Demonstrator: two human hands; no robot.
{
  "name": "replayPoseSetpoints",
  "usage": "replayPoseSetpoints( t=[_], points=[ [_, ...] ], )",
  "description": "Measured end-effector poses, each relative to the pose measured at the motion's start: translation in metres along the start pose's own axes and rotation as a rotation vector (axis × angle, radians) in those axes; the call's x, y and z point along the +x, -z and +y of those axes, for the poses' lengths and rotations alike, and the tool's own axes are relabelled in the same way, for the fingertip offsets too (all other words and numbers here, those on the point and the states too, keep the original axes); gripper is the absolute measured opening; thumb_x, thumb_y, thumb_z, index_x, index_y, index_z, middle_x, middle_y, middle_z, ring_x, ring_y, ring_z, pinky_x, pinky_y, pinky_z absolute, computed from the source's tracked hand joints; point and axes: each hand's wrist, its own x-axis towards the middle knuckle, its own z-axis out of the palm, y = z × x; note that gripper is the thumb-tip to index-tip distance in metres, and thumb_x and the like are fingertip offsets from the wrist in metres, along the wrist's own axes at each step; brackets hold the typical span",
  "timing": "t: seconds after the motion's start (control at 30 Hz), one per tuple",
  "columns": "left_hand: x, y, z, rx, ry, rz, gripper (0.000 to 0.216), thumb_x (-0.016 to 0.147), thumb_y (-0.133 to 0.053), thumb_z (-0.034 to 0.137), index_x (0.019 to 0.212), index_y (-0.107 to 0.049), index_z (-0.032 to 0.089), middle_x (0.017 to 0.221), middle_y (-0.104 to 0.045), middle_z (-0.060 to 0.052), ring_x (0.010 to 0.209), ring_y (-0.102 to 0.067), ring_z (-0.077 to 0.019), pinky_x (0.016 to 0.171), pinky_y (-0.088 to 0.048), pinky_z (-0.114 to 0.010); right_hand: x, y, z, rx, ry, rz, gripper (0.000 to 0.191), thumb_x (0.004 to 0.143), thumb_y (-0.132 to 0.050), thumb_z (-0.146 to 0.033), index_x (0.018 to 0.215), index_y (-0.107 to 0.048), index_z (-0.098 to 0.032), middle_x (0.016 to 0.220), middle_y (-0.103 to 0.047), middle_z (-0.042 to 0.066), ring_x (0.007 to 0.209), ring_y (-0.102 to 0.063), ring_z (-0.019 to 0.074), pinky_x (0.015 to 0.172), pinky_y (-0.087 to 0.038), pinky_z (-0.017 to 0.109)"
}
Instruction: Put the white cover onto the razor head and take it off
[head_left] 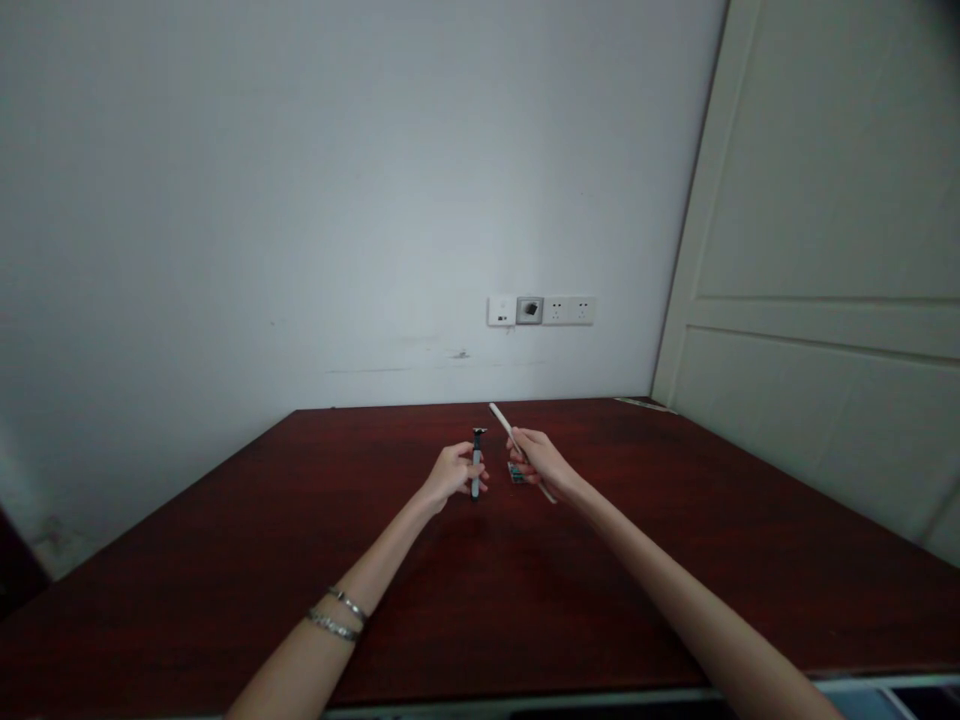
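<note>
My left hand (454,470) is closed around the handle of a razor (475,482), which stands upright with its dark head at the top. Slightly to the right, my right hand (541,460) grips a long, thin white stick (501,417). The stick slants from upper left to lower right, and its lower end shows below the hand; its exact kind is unclear. Beside and partly behind the right fingers is a small dark-and-light patterned piece (515,473), like a packet or card. I cannot tell whether it lies on the table or is touched by the fingers.
Both hands are above a dark red wooden table (225,560). A pale wall (300,200) with a row of sockets (568,310) rises behind its far edge. A panelled cream door (817,240) stands along the right. A flat strip (645,405) lies at the far right corner.
</note>
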Motion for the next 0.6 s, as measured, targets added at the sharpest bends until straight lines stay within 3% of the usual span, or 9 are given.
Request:
replayPoseSetpoints(
  t=[0.13, 0.3, 0.6],
  points=[
    [0.003, -0.001, -0.003, 0.008, -0.022, -0.004, 0.013, 0.073, -0.058, 0.014, 0.083, -0.05, 0.015, 0.068, -0.063, -0.004, 0.054, -0.063, -0.0152, 0.046, -0.046, -0.022, -0.019, -0.011, 0.006, -0.033, -0.03, -0.071, 0.033, 0.081, -0.042, -0.052, 0.076, -0.042, -0.019, 0.048, -0.036, -0.01, 0.031, -0.023, 0.0015, 0.03, -0.014, 0.013],
    [0.005, 0.0, -0.005, -0.007, -0.029, -0.009, 0.011, 0.073, -0.056, 0.011, 0.083, -0.051, 0.014, 0.068, -0.063, -0.005, 0.054, -0.063, -0.0158, 0.047, -0.048, -0.024, -0.032, -0.022, 0.021, -0.021, -0.033, -0.004, 0.034, 0.082, -0.04, -0.053, 0.076, -0.041, -0.02, 0.046, -0.034, -0.011, 0.031, -0.025, 0.0023, 0.029, -0.018, 0.013],
    [0.003, -0.001, -0.004, -0.075, -0.075, -0.019, 0.015, 0.072, -0.06, 0.013, 0.085, -0.053, 0.013, 0.068, -0.064, -0.006, 0.055, -0.063, -0.0156, 0.048, -0.049, -0.024, -0.036, -0.037, 0.02, 0.058, -0.026, 0.062, 0.036, 0.079, -0.043, -0.056, 0.073, -0.04, -0.02, 0.045, -0.031, -0.012, 0.03, -0.022, 0.0017, 0.029, -0.015, 0.013]
  ],
)
